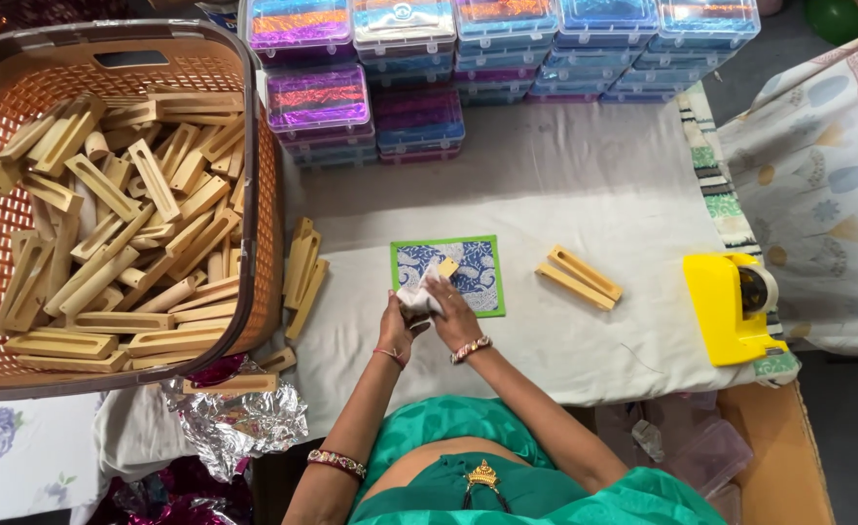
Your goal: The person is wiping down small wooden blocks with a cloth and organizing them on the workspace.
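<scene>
At frame centre, the left hand (397, 321) and right hand (451, 303) pinch a small white cloth (417, 297) over the green-bordered patterned card (475, 275). Cloth: light, limp; likely gripped best bunched.

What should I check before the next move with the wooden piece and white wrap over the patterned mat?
1. Left hand has the white wrap: ok.
2. Right hand touches the small wooden piece: ok, though the exact grip cannot be told.
3. Green-edged patterned mat lies flat on the cloth: ok.
4. Two long wooden pieces lie right of the mat, apart from it: ok.
5. Yellow tape dispenser stands at the right edge of the cloth: ok.
6. Basket holds many wooden pieces: ok.
</scene>
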